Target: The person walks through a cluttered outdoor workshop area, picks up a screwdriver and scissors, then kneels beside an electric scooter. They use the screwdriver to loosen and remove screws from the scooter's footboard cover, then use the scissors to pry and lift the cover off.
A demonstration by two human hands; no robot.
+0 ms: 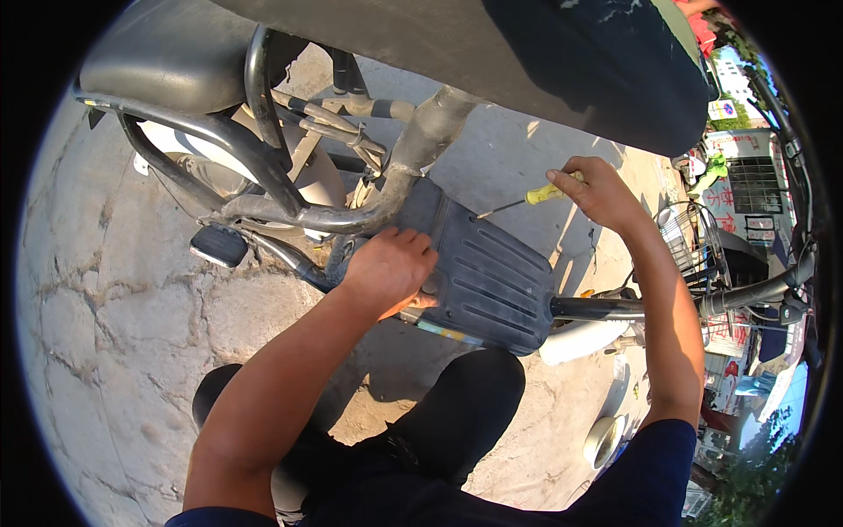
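Observation:
Before me stands an electric scooter with a black plastic footboard cover (pixel 504 253), ribbed along its top. My right hand (pixel 593 191) grips the yellow handle of a screwdriver (pixel 544 194). Its shaft slants down to the left, and the tip meets a small hole near the cover's far edge. My left hand (pixel 392 270) lies on the cover's near side, fingers bent and thumb towards the front. The palm's underside is hidden, so I cannot tell whether anything is held there.
Above the cover hang the scooter's loosened-looking seat (pixel 593 72) and bent frame tubes (pixel 355 221). A cable bundle (pixel 359 139) runs beside them. One pedal (pixel 219 245) sticks out at left. A white bowl-like container (pixel 604 441) sits on the cracked concrete ground (pixel 132 369). A wire basket (pixel 688 244) stands right.

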